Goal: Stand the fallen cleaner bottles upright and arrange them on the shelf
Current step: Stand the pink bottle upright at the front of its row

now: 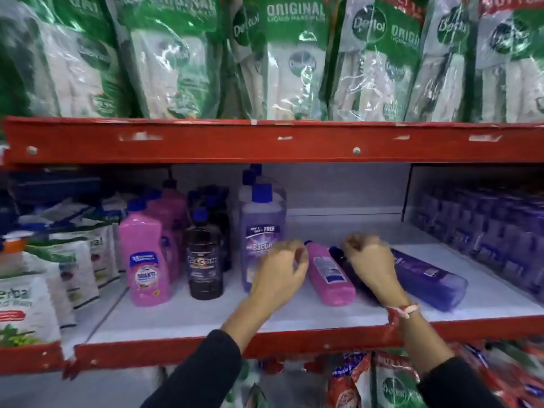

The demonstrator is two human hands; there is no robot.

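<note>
Three bottles lie flat mid-shelf, caps toward the back: a pink bottle, a dark bottle and a purple bottle. Both hands hover loosely curled and hold nothing: left hand beside pink, right hand over dark.

I see black long sleeves pushed back from both wrists, the left hand bare, the right hand wearing a red-and-white thread band just above the shelf's red edge.
</note>
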